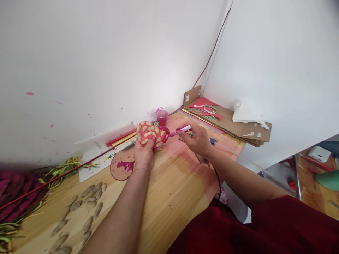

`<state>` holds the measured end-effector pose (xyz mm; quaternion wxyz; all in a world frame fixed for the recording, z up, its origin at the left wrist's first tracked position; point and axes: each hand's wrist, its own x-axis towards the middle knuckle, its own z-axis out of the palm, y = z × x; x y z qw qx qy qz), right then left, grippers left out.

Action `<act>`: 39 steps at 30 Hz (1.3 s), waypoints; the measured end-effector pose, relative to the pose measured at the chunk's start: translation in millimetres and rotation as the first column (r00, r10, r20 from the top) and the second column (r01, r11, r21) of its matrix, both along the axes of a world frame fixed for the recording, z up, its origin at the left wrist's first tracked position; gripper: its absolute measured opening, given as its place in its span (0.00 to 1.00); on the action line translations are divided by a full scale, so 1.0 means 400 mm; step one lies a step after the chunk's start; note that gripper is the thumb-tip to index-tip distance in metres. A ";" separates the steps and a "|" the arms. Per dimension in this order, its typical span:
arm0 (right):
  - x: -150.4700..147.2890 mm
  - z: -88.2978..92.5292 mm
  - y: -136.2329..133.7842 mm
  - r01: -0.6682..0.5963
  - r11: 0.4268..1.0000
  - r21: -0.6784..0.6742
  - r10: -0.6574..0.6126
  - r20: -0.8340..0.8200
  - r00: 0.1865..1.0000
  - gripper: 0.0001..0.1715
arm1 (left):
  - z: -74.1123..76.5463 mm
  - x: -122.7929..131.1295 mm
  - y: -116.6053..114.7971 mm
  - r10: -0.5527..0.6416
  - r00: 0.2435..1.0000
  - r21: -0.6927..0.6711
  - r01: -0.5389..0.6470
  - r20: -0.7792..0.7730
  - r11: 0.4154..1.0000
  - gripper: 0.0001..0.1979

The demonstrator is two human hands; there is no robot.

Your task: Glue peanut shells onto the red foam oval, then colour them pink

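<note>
My left hand (144,153) is closed on a red piece covered with peanut shells (151,134), holding it raised over the wooden table. Some shells at its right edge are coated in magenta paint. In my right hand (197,139) is a paintbrush (182,130) with a white handle, pinched between thumb and fingers. Its magenta tip meets the right edge of the shell-covered piece. Behind the piece stands a clear cup of magenta paint (162,118). A round brown disc (122,165) with a magenta smear lies beside my left wrist.
Several loose peanuts (88,203) lie on the wooden table (169,211) at the left. Yellow-green strings (63,167) and stacked magenta pieces (19,192) are farther left. Cardboard sheets (227,123) with coiled cord and a white tissue (249,114) fill the back right. White walls (106,53) bound the table.
</note>
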<state>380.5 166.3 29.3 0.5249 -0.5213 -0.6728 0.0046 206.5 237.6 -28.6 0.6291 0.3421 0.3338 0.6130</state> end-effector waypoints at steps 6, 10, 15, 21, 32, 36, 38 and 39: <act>0.000 0.003 -0.001 0.005 1.000 -0.023 -0.006 -0.015 1.000 0.04 | -0.007 0.002 0.004 0.017 1.000 -0.010 -0.017 0.023 1.000 0.28; 0.001 0.005 -0.002 0.003 0.999 -0.034 -0.003 -0.019 1.000 0.04 | -0.008 0.001 0.003 0.002 1.000 0.002 -0.002 0.027 1.000 0.27; 0.002 0.005 0.002 0.008 0.999 -0.035 -0.008 -0.016 1.000 0.05 | -0.006 0.001 0.000 -0.019 1.000 0.043 0.018 0.017 0.999 0.29; 0.002 0.007 0.005 0.005 1.000 -0.031 -0.005 0.010 1.000 0.05 | -0.007 0.002 0.001 -0.004 1.000 0.054 0.002 0.024 0.999 0.31; -0.004 0.015 0.002 0.007 1.000 -0.017 -0.005 0.079 0.997 0.04 | -0.008 0.003 0.000 0.011 1.000 0.049 -0.012 0.023 0.999 0.30; -0.006 0.013 0.005 0.022 1.000 -0.006 -0.022 0.077 0.997 0.05 | -0.011 0.002 0.002 0.017 1.000 0.055 -0.018 0.013 0.998 0.30; -0.006 0.012 0.007 0.008 1.000 -0.007 -0.007 0.081 0.997 0.04 | -0.009 0.002 0.002 0.015 1.000 0.061 -0.016 0.007 0.998 0.30; -0.006 0.012 0.008 0.003 1.000 -0.007 -0.002 0.081 0.997 0.04 | -0.008 0.002 0.001 0.014 1.000 0.062 -0.015 0.009 0.998 0.30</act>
